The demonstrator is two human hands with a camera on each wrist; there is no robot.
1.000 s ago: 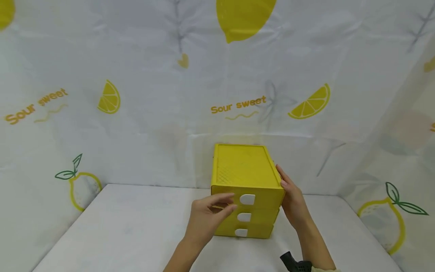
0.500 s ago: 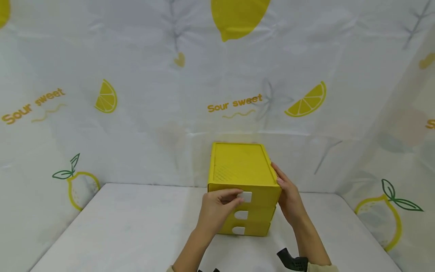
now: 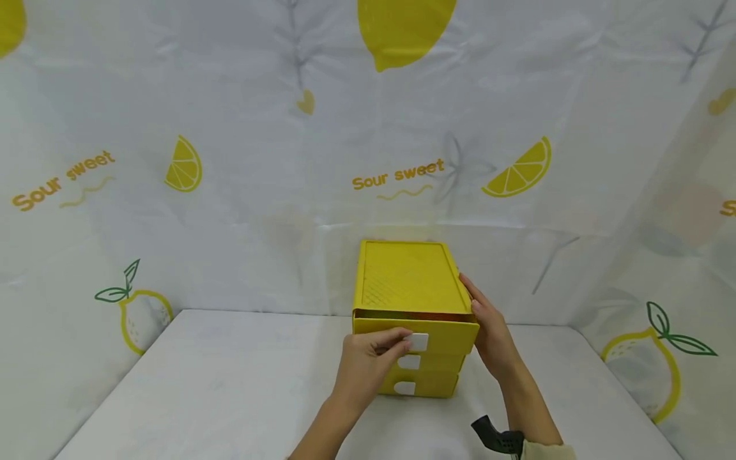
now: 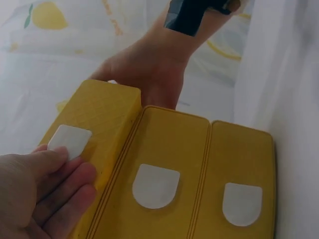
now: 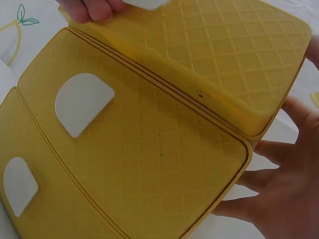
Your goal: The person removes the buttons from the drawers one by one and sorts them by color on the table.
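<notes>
A yellow cabinet [image 3: 411, 278] with three stacked drawers stands on the white table, each drawer bearing a white pull tab. My left hand [image 3: 368, 361] pinches the top drawer's tab [image 4: 72, 140] between thumb and fingers. That top drawer [image 3: 448, 337] sticks out a little, leaving a narrow gap under the cabinet's lid where some green and red shows. The middle drawer [image 4: 169, 149] and bottom drawer [image 4: 244, 154] sit flush. My right hand [image 3: 497, 338] rests against the cabinet's right side, its fingers spread along the wall in the right wrist view.
The white table [image 3: 230, 383] extends around the cabinet. Behind it hangs a white cloth [image 3: 259, 191] with lemon prints, which also covers the sides. A black wrist device [image 3: 497, 437] sits at my right wrist.
My left hand moved right to the top tab, took hold of it and pulled the top drawer slightly outward. My right hand stayed against the cabinet's side.
</notes>
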